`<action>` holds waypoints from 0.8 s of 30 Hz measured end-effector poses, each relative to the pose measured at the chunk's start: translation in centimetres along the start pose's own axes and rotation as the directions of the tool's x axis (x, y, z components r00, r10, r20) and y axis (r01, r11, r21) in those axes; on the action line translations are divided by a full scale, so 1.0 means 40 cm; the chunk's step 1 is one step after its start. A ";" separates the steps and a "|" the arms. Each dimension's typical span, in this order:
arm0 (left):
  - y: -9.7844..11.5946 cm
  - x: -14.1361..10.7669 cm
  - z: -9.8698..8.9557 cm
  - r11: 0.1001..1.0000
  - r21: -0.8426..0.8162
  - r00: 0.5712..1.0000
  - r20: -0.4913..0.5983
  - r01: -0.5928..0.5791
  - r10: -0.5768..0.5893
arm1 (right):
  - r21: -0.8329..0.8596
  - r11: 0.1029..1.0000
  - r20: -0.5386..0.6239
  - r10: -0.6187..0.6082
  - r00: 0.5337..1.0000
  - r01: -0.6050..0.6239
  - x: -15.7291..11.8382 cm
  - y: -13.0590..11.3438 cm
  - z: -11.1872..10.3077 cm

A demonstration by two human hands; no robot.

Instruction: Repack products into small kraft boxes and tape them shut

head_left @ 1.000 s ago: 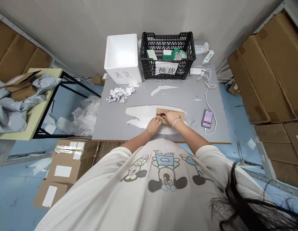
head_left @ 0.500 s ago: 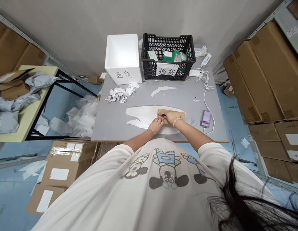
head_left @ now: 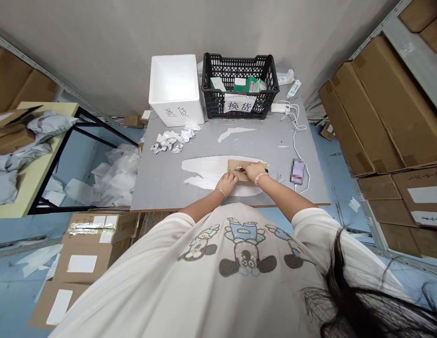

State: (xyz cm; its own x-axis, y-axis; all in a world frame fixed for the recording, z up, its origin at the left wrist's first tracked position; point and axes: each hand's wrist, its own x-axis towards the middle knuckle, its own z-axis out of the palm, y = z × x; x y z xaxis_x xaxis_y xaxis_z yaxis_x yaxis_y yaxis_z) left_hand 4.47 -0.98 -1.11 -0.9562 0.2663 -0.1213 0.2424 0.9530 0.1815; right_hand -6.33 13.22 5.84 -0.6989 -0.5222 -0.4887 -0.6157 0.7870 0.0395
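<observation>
One cardboard box (head_left: 244, 179) is lying beneath my right grip (head_left: 253, 170), which is clasping a red-and-black tool (head_left: 241, 170); my left grip (head_left: 227, 181) is touching its near left corner, how tightly I cannot tell; the grey surface (head_left: 158, 183) is supporting the box.

I see a brown cardboard box (head_left: 245, 178), a red-and-black tool (head_left: 240, 170) over it, a black latticed crate (head_left: 214, 104) beyond it, a grey, white-patched bench (head_left: 158, 183) under it.

Left hand (head_left: 227, 182) touches the box (head_left: 245, 178) at eight o'clock; right hand (head_left: 253, 171) grips a tool (head_left: 241, 170) over it; crate (head_left: 214, 104) at twelve.
</observation>
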 end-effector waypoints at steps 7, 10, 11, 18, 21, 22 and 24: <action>-0.003 -0.002 0.002 0.999 0.039 1.000 -0.004 -0.006 0.006 | -0.040 0.998 0.008 0.042 0.999 -0.042 -0.037 0.060 0.009; -0.006 -0.003 0.005 0.999 0.041 1.000 -0.008 -0.008 0.008 | -0.039 0.998 0.018 0.052 0.998 -0.051 -0.055 0.089 0.013; -0.007 -0.003 0.006 0.999 0.040 1.000 -0.006 -0.009 0.009 | -0.037 0.998 0.019 0.057 0.998 -0.056 -0.061 0.097 0.015; -0.012 -0.002 0.006 0.998 0.066 1.000 0.014 -0.024 0.023 | -0.031 0.996 0.018 0.086 0.996 -0.085 -0.100 0.154 0.035; -0.013 0.000 0.003 0.997 0.072 1.000 0.014 -0.022 0.021 | -0.036 0.994 0.023 0.108 0.994 -0.107 -0.122 0.192 0.045; -0.013 0.000 0.003 0.997 0.075 1.000 0.015 -0.021 0.020 | -0.038 0.993 0.027 0.117 0.993 -0.116 -0.130 0.207 0.049; -0.013 0.001 0.003 0.996 0.084 1.000 0.016 -0.018 0.017 | -0.040 0.989 0.037 0.141 0.989 -0.139 -0.148 0.237 0.056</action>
State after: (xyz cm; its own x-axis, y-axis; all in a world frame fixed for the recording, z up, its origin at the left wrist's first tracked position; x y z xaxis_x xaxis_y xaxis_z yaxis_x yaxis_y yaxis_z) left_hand 4.34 -1.46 -1.33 -0.9493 0.2846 -0.1335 0.2727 0.9568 0.1011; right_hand -7.24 24.51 7.16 -0.7644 -0.3938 -0.5105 -0.5264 0.8383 0.1416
